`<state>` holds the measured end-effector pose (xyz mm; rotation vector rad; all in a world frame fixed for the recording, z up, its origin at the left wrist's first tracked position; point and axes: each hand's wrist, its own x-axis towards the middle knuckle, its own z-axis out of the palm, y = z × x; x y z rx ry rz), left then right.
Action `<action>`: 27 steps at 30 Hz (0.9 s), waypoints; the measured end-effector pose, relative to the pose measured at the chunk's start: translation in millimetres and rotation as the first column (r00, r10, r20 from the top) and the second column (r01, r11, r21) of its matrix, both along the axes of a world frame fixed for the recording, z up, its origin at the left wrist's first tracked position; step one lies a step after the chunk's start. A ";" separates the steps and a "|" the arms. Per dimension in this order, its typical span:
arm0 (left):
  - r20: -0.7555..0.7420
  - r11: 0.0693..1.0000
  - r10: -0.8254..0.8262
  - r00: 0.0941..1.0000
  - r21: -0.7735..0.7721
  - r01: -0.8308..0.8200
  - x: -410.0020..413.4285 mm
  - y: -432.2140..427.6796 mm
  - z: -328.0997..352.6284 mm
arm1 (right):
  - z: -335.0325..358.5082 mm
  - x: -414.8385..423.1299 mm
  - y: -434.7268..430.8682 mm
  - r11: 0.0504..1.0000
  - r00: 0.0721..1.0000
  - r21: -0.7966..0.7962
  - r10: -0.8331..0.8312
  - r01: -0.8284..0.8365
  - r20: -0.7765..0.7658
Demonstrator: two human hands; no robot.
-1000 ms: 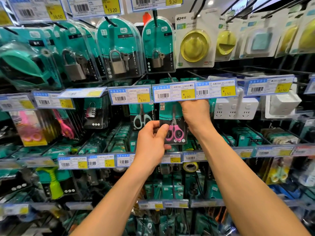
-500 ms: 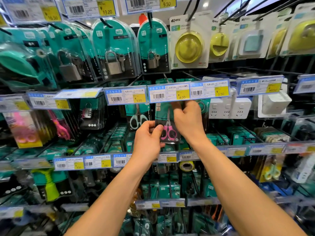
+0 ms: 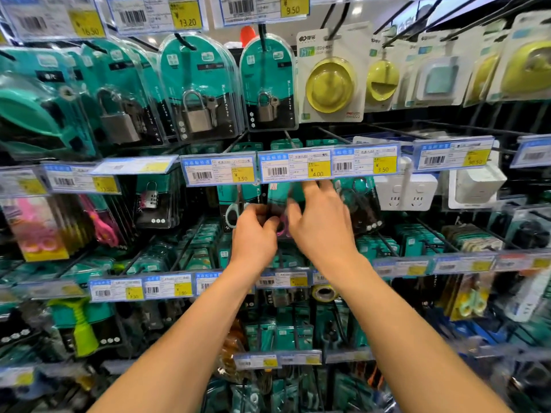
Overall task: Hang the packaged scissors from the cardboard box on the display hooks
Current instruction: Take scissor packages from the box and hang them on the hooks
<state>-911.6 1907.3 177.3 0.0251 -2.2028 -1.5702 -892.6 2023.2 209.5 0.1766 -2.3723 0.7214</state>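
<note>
Left hand (image 3: 255, 231) pinches the bottom of the packaged scissors (image 3: 281, 194), probably to steady it. Right hand (image 3: 319, 223) is at its top, too blurry to tell if it's gripping. Pack sits right under the 4.00 price tag (image 3: 295, 167), I'd guess so its hole meets the hidden hook.

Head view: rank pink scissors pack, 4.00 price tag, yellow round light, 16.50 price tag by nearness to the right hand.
1. pink scissors pack, at the right hand.
2. 4.00 price tag, just above.
3. yellow round light, higher up.
4. 16.50 price tag, top left.
</note>
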 end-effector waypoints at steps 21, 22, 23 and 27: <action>-0.078 0.926 0.047 0.996 -0.370 -0.073 19.7 -7.2 -19.2 | -74.1 15.1 1.0 0.990 0.995 0.114 0.069 -0.078 0.075; -0.075 0.915 0.049 0.996 -0.395 -0.075 27.1 -8.3 -21.9 | -78.0 20.0 1.9 0.989 0.996 0.130 0.060 -0.068 0.067; -0.083 0.899 0.051 0.995 -0.431 -0.082 33.6 -9.9 -25.2 | -81.1 24.6 3.1 0.987 0.998 0.152 0.043 -0.050 0.052; -0.143 0.770 0.001 0.990 -0.631 -0.092 60.9 -15.4 -43.1 | -90.9 44.9 9.7 0.975 0.996 0.224 -0.013 -0.006 0.085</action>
